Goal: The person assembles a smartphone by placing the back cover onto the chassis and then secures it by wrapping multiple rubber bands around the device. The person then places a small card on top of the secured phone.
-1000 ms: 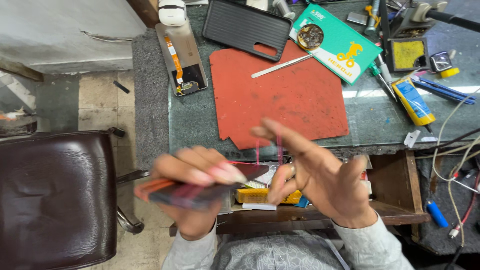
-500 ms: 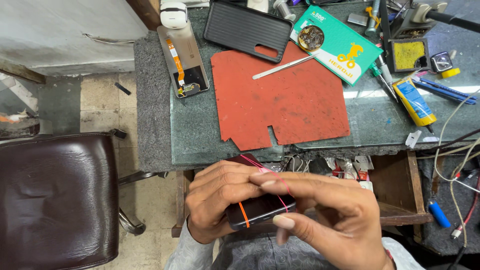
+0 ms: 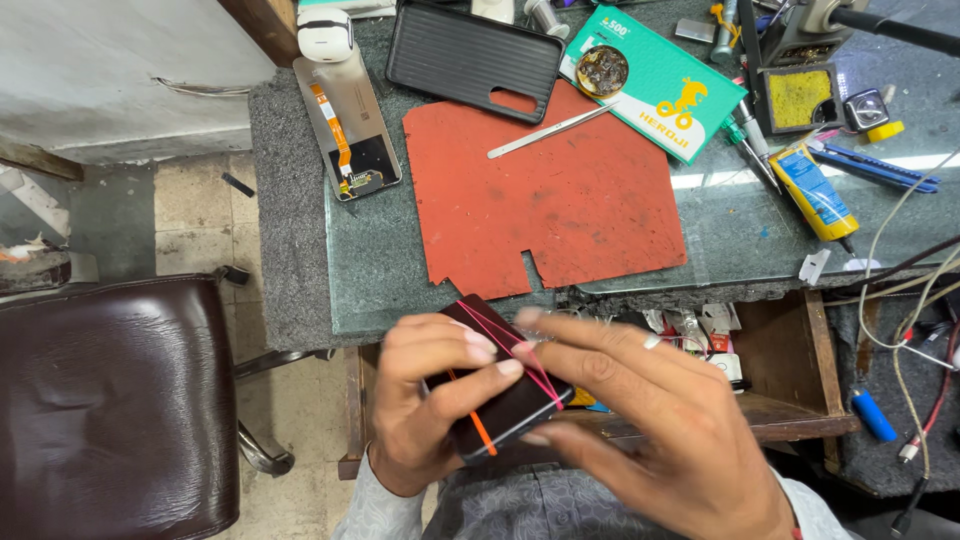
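Left hand (image 3: 425,400): curled around a dark phone (image 3: 505,395), fingers (image 3: 470,350) wrapped over its top face, thumb side underneath. Solid grip, fingers closed on it.

Right hand (image 3: 640,430): laid over the right end of the phone, fingers (image 3: 560,330) stretched out fairly flat across it, lower finger tucked under the edge. So it's got the phone too, though more pressing on it than clamped round it.

Phone: held in mid-air just below the front edge of the desk (image 3: 300,240), above the person's lap, tilted a bit. Pink rubber bands (image 3: 515,350) cross over it, plus an orange band (image 3: 480,430) near the lower end.

On the desk: red work mat (image 3: 560,200) in the middle with metal tweezers (image 3: 550,132) lying on its top edge. Black phone case (image 3: 475,58) behind it, and a green box (image 3: 655,85) just to the right of that.

Left side of desk: a phone screen panel (image 3: 350,125) lying face down with its orange flex cable showing.

Right side of desk: blue and yellow glue tube (image 3: 815,190), a soldering sponge holder (image 3: 798,98), and a bunch of cables (image 3: 900,280) hanging off the edge.

Below the desk: open wooden drawer (image 3: 790,390) with small bits in it, right behind the hands.

Far left: dark brown leather chair (image 3: 110,400), well apart from the hands.
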